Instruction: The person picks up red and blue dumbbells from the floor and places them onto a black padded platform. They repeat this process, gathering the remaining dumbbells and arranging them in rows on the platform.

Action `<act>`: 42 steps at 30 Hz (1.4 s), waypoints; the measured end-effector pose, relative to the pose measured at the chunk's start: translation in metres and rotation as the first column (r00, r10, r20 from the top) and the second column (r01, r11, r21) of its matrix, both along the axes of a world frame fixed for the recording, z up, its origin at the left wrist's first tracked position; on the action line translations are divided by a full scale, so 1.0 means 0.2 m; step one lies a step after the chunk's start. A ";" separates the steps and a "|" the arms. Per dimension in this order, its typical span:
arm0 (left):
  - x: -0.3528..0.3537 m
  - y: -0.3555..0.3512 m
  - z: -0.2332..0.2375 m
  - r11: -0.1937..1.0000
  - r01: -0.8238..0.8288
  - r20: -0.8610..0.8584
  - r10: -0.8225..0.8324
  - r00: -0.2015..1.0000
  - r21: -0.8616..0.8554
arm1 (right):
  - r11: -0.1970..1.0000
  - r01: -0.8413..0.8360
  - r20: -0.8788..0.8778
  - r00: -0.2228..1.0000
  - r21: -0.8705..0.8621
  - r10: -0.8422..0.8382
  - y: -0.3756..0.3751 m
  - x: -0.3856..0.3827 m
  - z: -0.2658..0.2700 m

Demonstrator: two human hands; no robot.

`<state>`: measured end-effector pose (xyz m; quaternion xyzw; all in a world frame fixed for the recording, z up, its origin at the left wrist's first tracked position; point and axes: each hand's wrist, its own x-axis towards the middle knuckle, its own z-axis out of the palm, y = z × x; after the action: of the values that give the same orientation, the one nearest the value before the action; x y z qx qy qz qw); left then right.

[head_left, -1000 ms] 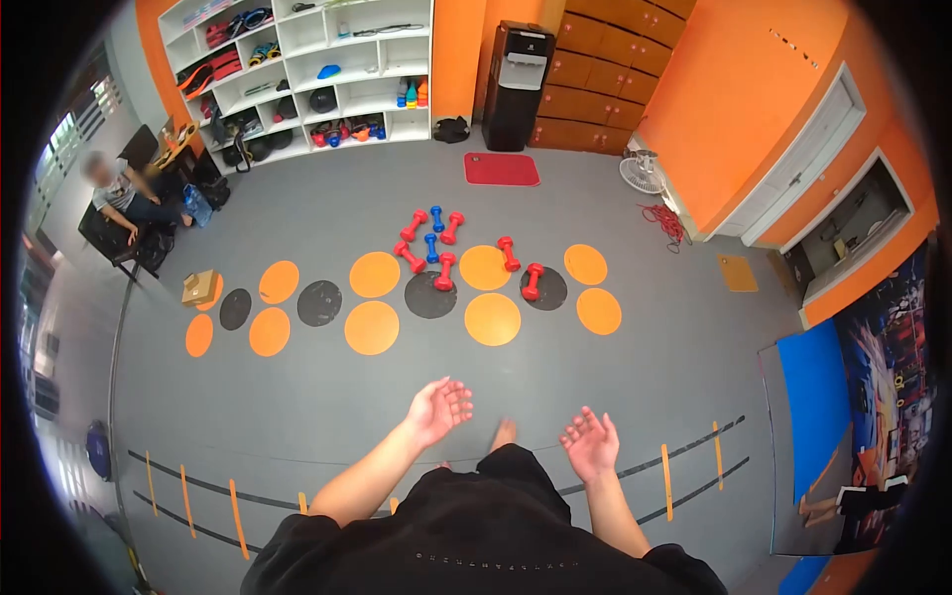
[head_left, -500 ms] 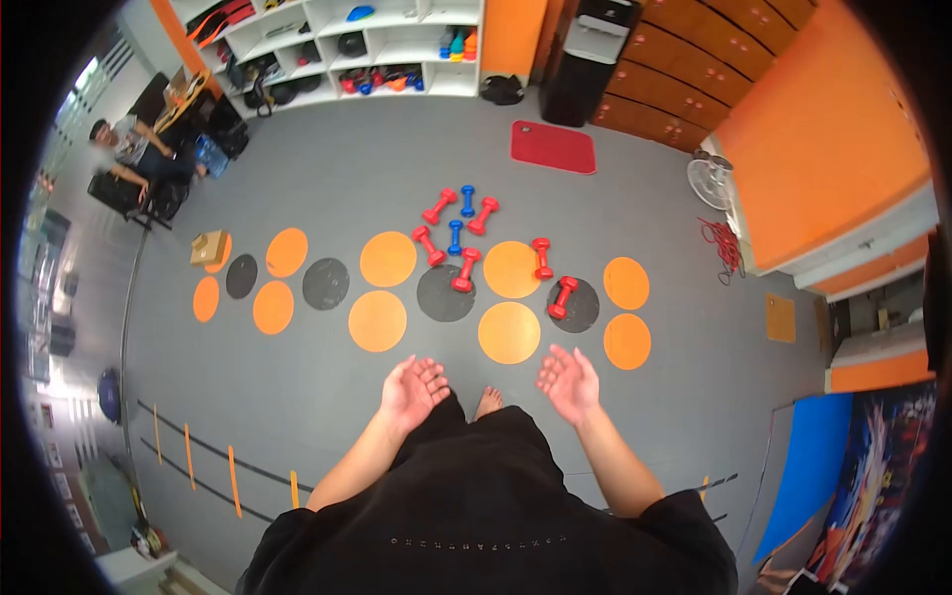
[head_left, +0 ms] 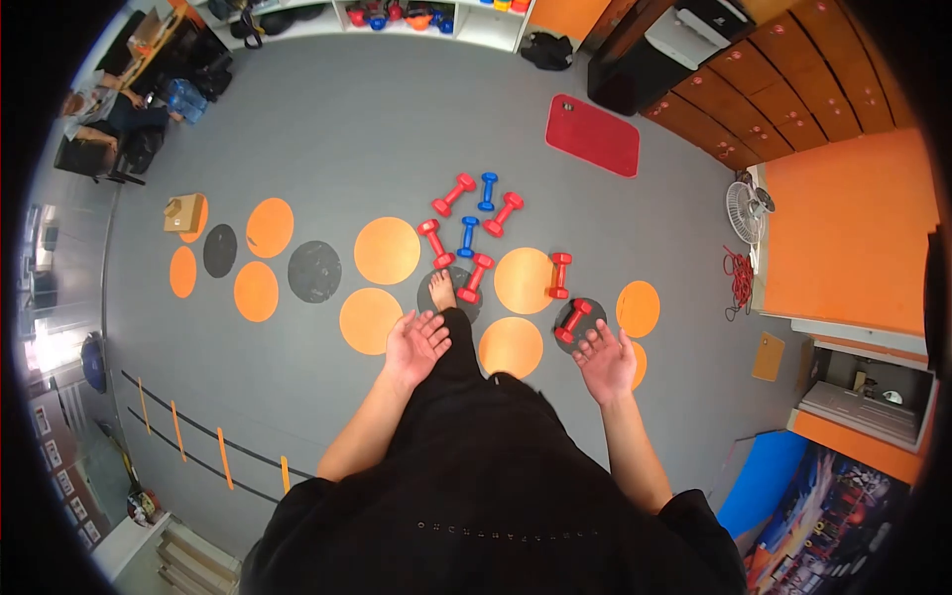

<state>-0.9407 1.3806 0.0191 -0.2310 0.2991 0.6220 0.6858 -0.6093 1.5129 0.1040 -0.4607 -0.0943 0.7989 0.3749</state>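
Observation:
My left hand (head_left: 415,347) is held out palm up, fingers apart, with nothing in it. My right hand (head_left: 606,363) is likewise open and empty, just in front of a red dumbbell (head_left: 572,322) that lies on a black floor dot. Another red dumbbell (head_left: 560,276) rests beside an orange dot. Ahead of my left hand my bare foot (head_left: 441,290) is on a black dot, close to a red dumbbell (head_left: 476,279). Beyond it are two blue dumbbells, one nearer (head_left: 468,237) and one farther (head_left: 488,191), with more red dumbbells (head_left: 435,244) around them.
Orange dots (head_left: 387,251) and black dots (head_left: 314,272) run across the grey floor. A cardboard box (head_left: 184,212) sits far left, near a seated person (head_left: 99,109). A red mat (head_left: 593,136), a fan (head_left: 747,211) and a red rope (head_left: 738,282) lie toward the right.
One foot has come forward onto the black dot near the dumbbells. My view has tilted further down and shifted, and my right hand now appears farther right. Both hands stay open and empty.

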 end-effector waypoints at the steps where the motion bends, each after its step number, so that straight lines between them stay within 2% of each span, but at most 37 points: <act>1: -0.07 0.12 -0.03 1.000 0.012 -0.005 -0.012 1.000 -0.003 | 1.000 -0.001 0.043 0.999 -0.017 0.002 0.08 -0.05 0.02; 4: -0.24 0.41 -0.15 0.993 0.116 -0.053 -0.117 0.992 -0.028 | 0.998 -0.009 0.126 0.992 -0.065 0.017 0.34 -0.20 0.01; 7: -0.32 0.62 -0.29 0.979 0.137 -0.049 -0.146 0.988 -0.152 | 0.993 -0.017 0.172 0.984 -0.121 0.038 0.57 -0.32 -0.06; 10: -0.34 0.79 -0.47 0.958 0.125 -0.032 -0.138 0.990 -0.259 | 0.984 -0.049 0.189 0.979 -0.174 0.083 0.80 -0.42 -0.24; 13: -0.31 0.91 -0.68 0.931 0.175 -0.093 -0.215 0.972 -0.321 | 0.957 -0.190 0.189 0.954 -0.218 0.233 1.02 -0.46 -0.49; 15: -0.27 0.98 -0.80 0.910 0.169 -0.098 -0.221 0.970 -0.378 | 0.927 -0.258 0.212 0.923 -0.272 0.320 1.19 -0.46 -0.71; 17: -0.24 1.07 -0.99 0.905 0.184 -0.153 -0.258 0.954 -0.383 | 0.885 -0.327 0.232 0.881 -0.332 0.413 1.34 -0.43 -1.05; 18: -0.22 1.11 -1.09 0.878 0.184 -0.151 -0.275 0.949 -0.441 | 0.868 -0.334 0.232 0.871 -0.368 0.433 1.40 -0.39 -1.22; 20: -0.18 1.18 -1.39 0.828 0.189 -0.214 -0.345 0.914 -0.528 | 0.839 -0.218 0.393 0.806 -0.498 0.442 1.61 -0.42 -1.64; 21: -0.15 1.19 -1.55 0.813 0.185 -0.193 -0.340 0.920 -0.552 | 0.820 -0.222 0.387 0.797 -0.527 0.464 1.68 -0.42 -1.85; 23: -0.11 1.29 -1.94 0.748 0.221 -0.297 -0.490 0.819 -0.626 | 0.819 -0.298 0.398 0.759 -0.490 0.514 1.87 -0.44 -2.34; 25: -0.04 1.34 -2.41 0.740 0.196 -0.448 -0.571 0.688 -0.643 | 0.809 -0.332 0.589 0.560 -0.485 0.583 2.04 -0.65 -2.67; 26: -0.03 1.38 -2.61 0.598 0.224 -0.500 -0.782 0.372 -0.769 | 0.776 -0.473 0.616 0.480 -0.418 0.625 2.11 -0.73 -2.85; 27: -0.02 1.43 -2.79 0.446 0.189 -0.453 -0.892 0.009 -0.875 | 0.712 -0.608 0.645 0.395 -0.350 0.654 2.18 -0.81 -3.03; 28: -0.02 1.49 -2.95 0.466 0.153 -0.475 -0.880 -0.020 -0.871 | 0.621 -0.725 0.706 0.271 -0.297 0.654 2.24 -0.90 -3.19; 29: -0.02 1.55 -3.08 0.483 0.116 -0.491 -0.870 -0.049 -0.868 | 0.600 -0.773 0.793 0.227 -0.208 0.566 2.28 -0.99 -3.40; 30: -0.02 1.59 -3.22 0.478 0.117 -0.492 -0.854 -0.171 -0.870 | 0.566 -0.814 0.871 0.179 -0.130 0.458 2.31 -1.07 -3.62; 31: -0.03 1.65 -3.30 0.496 0.126 -0.512 -0.833 -0.210 -0.859 | 0.535 -0.840 0.934 0.115 -0.091 0.338 2.30 -1.13 -3.77; 33: -0.03 1.72 -3.46 0.501 0.173 -0.528 -0.825 -0.201 -0.848 | 0.593 -0.789 0.984 -0.092 -0.164 0.150 2.00 -1.08 -3.92; 35: -0.03 1.76 -3.56 0.471 0.243 -0.514 -0.843 -0.158 -0.848 | 0.710 -0.624 0.938 -0.309 -0.326 0.159 1.51 -0.87 -3.87; 36: -0.03 1.75 -3.61 0.457 0.308 -0.514 -0.847 -0.134 -0.834 | 0.752 -0.538 0.912 -0.351 -0.381 0.211 1.32 -0.77 -3.83; 37: -0.03 1.74 -3.67 0.449 0.316 -0.506 -0.853 -0.126 -0.835 | 0.780 -0.477 0.904 -0.337 -0.405 0.263 1.15 -0.66 -3.76; 39: -0.03 1.68 -3.73 0.598 0.283 -0.649 -0.747 -0.141 -0.750 | 0.822 -0.422 0.918 -0.273 -0.383 0.288 1.03 -0.57 -3.77; 40: -0.02 1.64 -3.70 0.588 0.295 -0.642 -0.754 -0.137 -0.753 | 0.833 -0.407 0.924 -0.243 -0.374 0.296 1.02 -0.55 -3.78; 42: -0.07 1.66 -3.61 0.542 0.355 -0.592 -0.805 -0.042 -0.762 | 0.861 -0.376 0.939 -0.179 -0.342 0.295 1.06 -0.57 -3.77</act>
<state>-0.9546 1.7124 -0.7030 0.2008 0.8153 0.1876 0.5096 -0.7230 1.7241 -0.6495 -0.8361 -0.4742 0.2746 -0.0242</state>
